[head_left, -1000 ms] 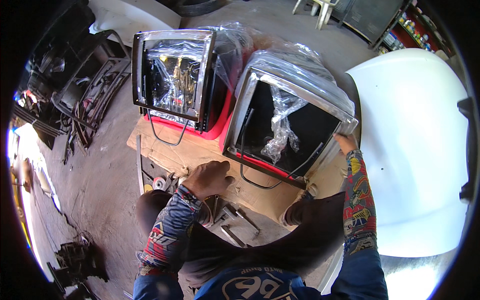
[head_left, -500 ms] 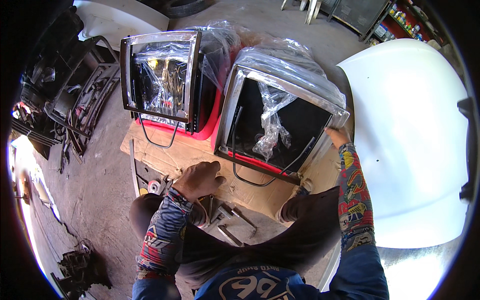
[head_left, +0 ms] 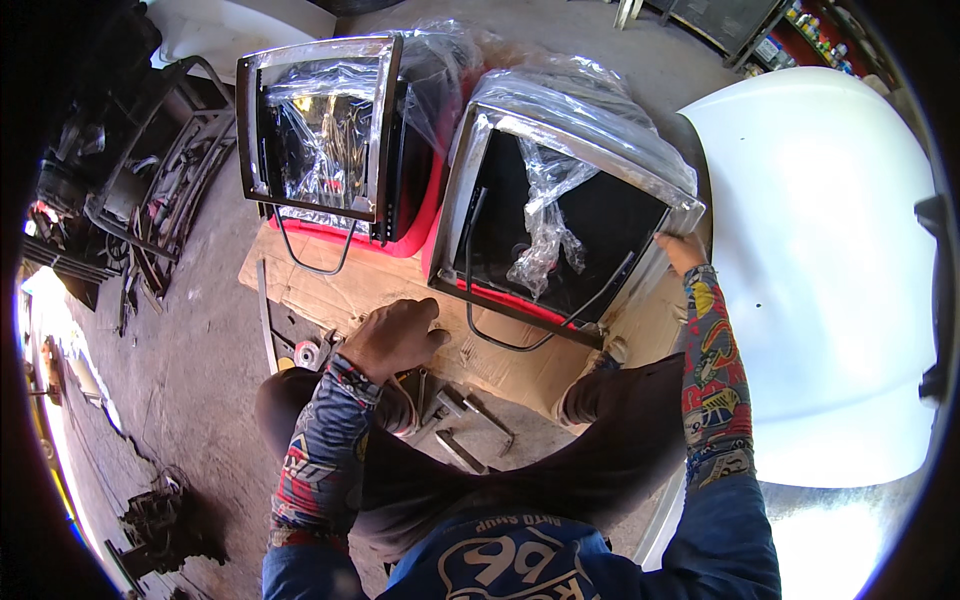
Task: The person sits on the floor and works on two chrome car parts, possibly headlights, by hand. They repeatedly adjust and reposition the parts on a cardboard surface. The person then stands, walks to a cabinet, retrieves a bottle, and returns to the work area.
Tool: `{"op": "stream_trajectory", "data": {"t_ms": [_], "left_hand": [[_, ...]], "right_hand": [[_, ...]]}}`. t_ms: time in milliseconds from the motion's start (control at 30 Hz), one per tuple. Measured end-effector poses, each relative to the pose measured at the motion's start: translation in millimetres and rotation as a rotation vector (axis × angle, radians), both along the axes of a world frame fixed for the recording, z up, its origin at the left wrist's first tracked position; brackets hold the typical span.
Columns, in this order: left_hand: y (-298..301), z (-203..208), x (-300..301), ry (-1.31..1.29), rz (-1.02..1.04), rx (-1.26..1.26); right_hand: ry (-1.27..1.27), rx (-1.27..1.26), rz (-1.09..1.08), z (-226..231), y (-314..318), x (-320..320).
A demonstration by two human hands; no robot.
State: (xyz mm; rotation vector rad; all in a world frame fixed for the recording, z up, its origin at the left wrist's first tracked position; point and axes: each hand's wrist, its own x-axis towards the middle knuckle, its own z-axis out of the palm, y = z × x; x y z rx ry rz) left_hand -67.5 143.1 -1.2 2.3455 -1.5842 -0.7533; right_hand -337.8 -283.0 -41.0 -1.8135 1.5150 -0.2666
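While the right hand [head_left: 683, 254] bends its fingers against the right side of the metal frame [head_left: 459, 200], I cannot tell whether they close around it. The left hand [head_left: 392, 338] curls loosely above the cardboard [head_left: 500, 370], palm hidden, contents unclear. The frame sits over the black face of the wrapped seat [head_left: 610, 225], beside a second seat [head_left: 425, 222]. It looks rigid and fairly heavy; since the plastic film [head_left: 545, 220] would probably slip, its bare side rails seem the best hold.

The person [head_left: 480, 500] is wearing a blue shirt [head_left: 620, 578] (a pale outlined emblem [head_left: 505, 562] is showing on its front), dark trousers [head_left: 630, 430] and patterned arm sleeves [head_left: 714, 370] that are mixing blue, red and yellow.
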Motion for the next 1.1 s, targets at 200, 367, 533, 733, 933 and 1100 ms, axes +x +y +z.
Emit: {"op": "stream_trajectory", "data": {"t_ms": [200,367,533,733,933,1100], "left_hand": [[-1.5,0.0,0.2,0.001,-0.014,-0.011],[-1.3,-2.1,0.5,-0.002,-0.023,-0.026],[-1.0,-1.6,0.5,0.0,-0.017,-0.018],[-0.5,-0.6,0.4,0.018,0.005,-0.012],[-0.1,-1.8,0.0,0.023,-0.003,-0.017],[0.9,-6.7,0.6,0.004,-0.003,-0.043]], "right_hand": [[-0.013,-0.071,0.0,-5.5,-0.4,-1.2],[0.005,-0.05,0.07,-8.3,-6.3,-2.0],[0.027,-0.003,0.034,-2.1,-3.1,-0.2],[-0.032,0.018,0.073,-1.0,-2.3,-1.4],[-0.062,-0.076,0.025,-2.2,1.9,0.5],[-0.054,-0.08,0.028,-1.4,1.0,0.4]]}}
